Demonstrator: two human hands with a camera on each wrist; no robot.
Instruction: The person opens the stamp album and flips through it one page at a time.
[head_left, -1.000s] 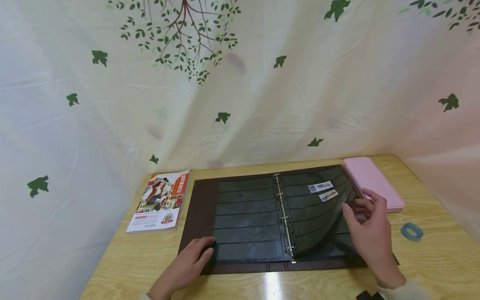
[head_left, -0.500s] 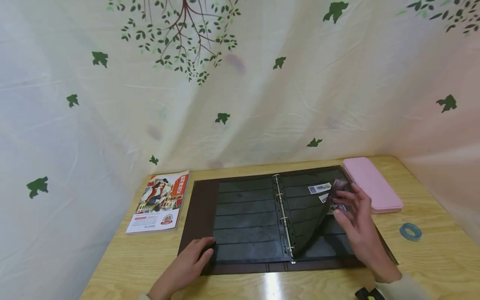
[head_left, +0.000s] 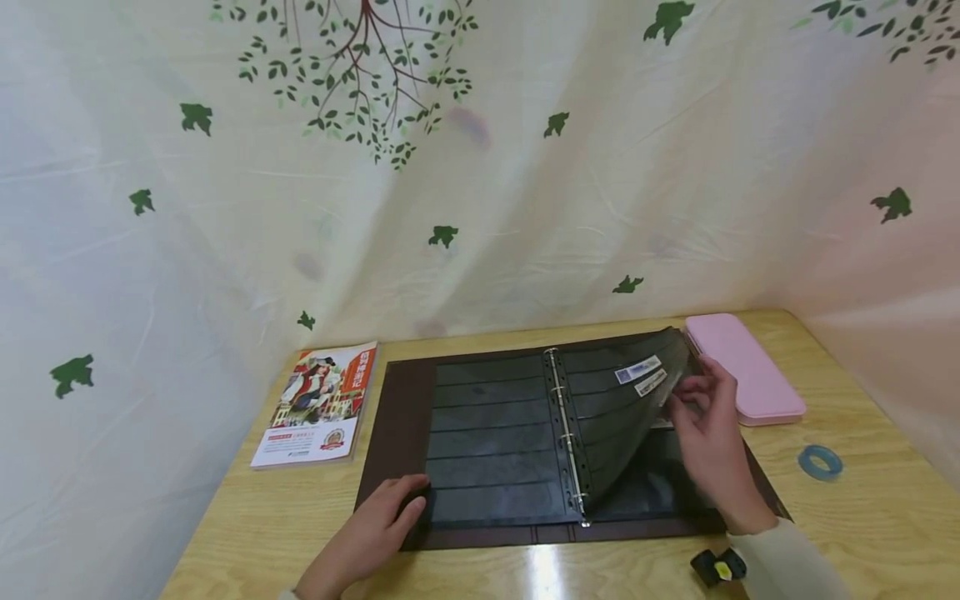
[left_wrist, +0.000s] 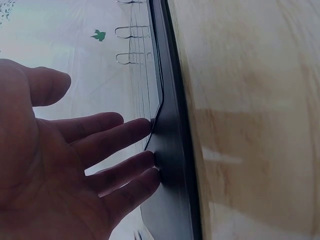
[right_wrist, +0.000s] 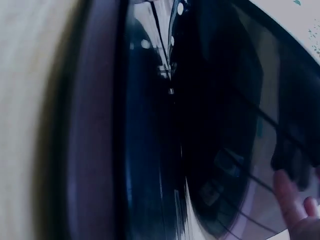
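Observation:
A ring-bound stamp album [head_left: 397, 425] lies spread open with black pocket pages. Its right page [head_left: 618, 437] is raised and bowed, and my right hand [head_left: 712, 450] pinches the outer edge. Two stamps [head_left: 637, 370] show in that page's upper pockets. A bit of another stamp peeks out beneath the lifted sheet. On the album's lower left edge rests my left hand [head_left: 378, 525], its fingers extended against the cover in the left wrist view. In the right wrist view, the right hand's fingers [right_wrist: 287, 197] touch the curved dark page.
An illustrated book [head_left: 318, 404] lies left of the album. At the right are a pink case [head_left: 746, 367], close to the album's edge, and a blue ring [head_left: 820, 462] on the wooden table [head_left: 862, 525]. A patterned curtain [head_left: 480, 192] stands behind.
The right hand has shifted left and slightly up. The page edge it holds first folded over, hiding part of the stamps, then straightened. The left hand stays in place.

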